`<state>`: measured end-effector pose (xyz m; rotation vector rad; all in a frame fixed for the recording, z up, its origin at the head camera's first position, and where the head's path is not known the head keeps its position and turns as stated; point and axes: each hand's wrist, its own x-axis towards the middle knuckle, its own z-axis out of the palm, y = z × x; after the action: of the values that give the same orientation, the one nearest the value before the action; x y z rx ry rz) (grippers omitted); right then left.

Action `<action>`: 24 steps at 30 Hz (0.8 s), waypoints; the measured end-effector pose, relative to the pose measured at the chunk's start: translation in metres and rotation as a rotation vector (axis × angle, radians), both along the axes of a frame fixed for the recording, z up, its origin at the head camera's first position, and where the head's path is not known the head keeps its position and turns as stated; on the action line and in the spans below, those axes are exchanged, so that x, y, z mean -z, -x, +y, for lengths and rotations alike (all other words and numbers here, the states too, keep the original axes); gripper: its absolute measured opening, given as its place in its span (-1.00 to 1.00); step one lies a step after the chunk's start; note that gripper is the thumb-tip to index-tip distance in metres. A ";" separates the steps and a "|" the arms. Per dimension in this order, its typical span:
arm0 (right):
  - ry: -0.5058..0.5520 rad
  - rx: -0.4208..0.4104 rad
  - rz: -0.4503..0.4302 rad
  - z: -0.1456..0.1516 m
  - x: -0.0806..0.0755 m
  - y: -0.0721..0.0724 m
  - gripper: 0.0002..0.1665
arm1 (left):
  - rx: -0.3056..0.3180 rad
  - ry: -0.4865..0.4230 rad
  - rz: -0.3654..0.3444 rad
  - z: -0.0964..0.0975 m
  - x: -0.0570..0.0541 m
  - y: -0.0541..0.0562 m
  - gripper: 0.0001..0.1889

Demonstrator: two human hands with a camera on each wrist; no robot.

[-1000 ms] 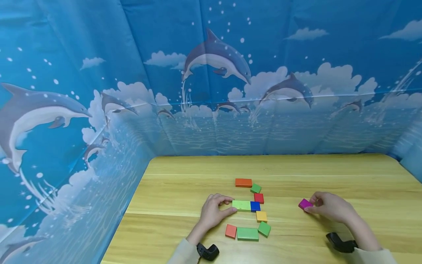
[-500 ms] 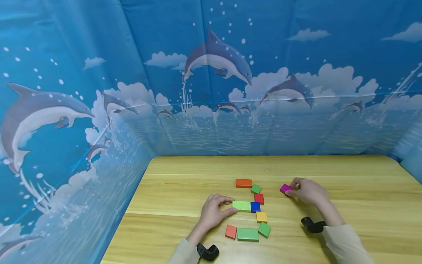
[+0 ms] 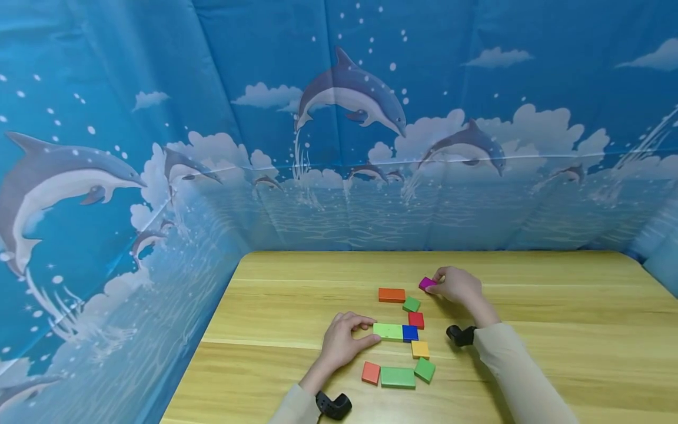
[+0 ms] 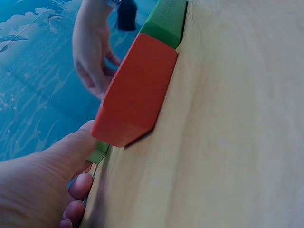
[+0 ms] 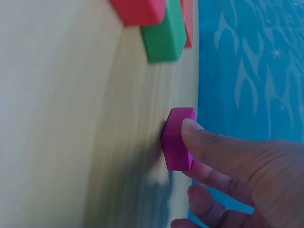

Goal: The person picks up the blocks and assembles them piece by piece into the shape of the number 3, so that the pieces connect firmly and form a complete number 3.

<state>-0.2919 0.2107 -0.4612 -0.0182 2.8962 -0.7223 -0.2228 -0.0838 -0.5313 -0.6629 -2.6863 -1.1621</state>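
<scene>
A small magenta block (image 3: 426,284) is pinched between the thumb and fingers of my right hand (image 3: 458,285), behind and right of the orange block (image 3: 391,295). The right wrist view shows the same magenta block (image 5: 177,139) very near the wooden tabletop; whether it touches is unclear. My left hand (image 3: 341,338) holds the left end of a long light green block (image 3: 388,332) between thumb and index finger. A blue block (image 3: 410,334) sits against that block's right end. In the left wrist view, a red block (image 4: 137,90) partly hides the light green one.
A small green block (image 3: 411,304), a red block (image 3: 416,320) and a yellow block (image 3: 420,349) run down the right side of the layout. Nearer are a green square (image 3: 425,370), a long green block (image 3: 398,377) and a light red block (image 3: 371,373). A dolphin-print curtain (image 3: 339,212) borders the table.
My right hand has carried the magenta block left and farther back across the table, toward the orange block. The left hand and the laid-out blocks have stayed put.
</scene>
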 end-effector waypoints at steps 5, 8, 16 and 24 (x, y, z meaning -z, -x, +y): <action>-0.040 -0.014 0.004 -0.021 -0.001 0.016 -0.69 | 0.006 0.000 -0.006 0.000 -0.001 0.000 -0.63; -0.063 -0.017 0.017 -0.034 0.000 0.024 -0.71 | 0.004 0.003 -0.007 -0.001 -0.001 0.000 -0.63; -0.057 0.006 0.034 -0.063 0.001 0.034 -0.70 | 0.005 0.011 -0.014 -0.001 -0.001 0.001 -0.64; -0.016 0.020 0.045 -0.089 0.003 0.041 -0.64 | 0.003 0.009 0.007 -0.001 0.000 0.005 -0.64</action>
<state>-0.3333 0.1220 -0.4643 -0.0039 2.9487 -0.7110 -0.2274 -0.0851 -0.5312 -0.6711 -2.6878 -1.1466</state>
